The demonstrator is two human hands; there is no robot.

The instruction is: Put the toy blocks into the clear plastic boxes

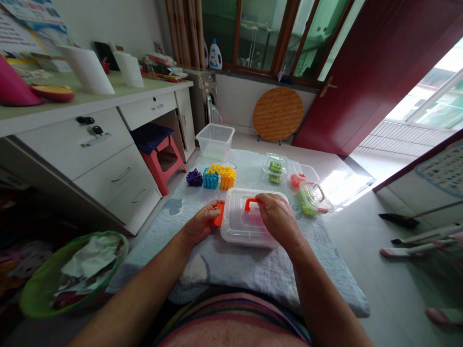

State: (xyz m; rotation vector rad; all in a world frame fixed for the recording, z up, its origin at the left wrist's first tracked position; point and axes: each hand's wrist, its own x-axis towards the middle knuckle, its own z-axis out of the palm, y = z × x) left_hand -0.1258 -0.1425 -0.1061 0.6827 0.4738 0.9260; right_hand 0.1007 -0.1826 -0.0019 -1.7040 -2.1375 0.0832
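Note:
A clear plastic storage box (pixel 235 231) with its lid on rests on the cloth-covered table in front of me. My left hand (pixel 203 221) is at the box's left side, its thumb and fingers closed on an orange latch (pixel 218 216). Over the lid, my right hand (pixel 278 217) has its fingers curled at the orange carry handle (pixel 248 204), covering the handle's right end. Whatever lies inside the box is blurred by the lid. Beyond it stand purple (pixel 194 178), blue (pixel 210 179) and yellow (pixel 227 177) clusters of toy pieces.
An open clear bin (pixel 215 140) stands at the table's far left. Clear containers with green pieces (pixel 275 171) and a lid with a handle (pixel 316 196) lie to the right. A green basket (pixel 31 294) sits on the floor at left, beside white drawers (pixel 104 168).

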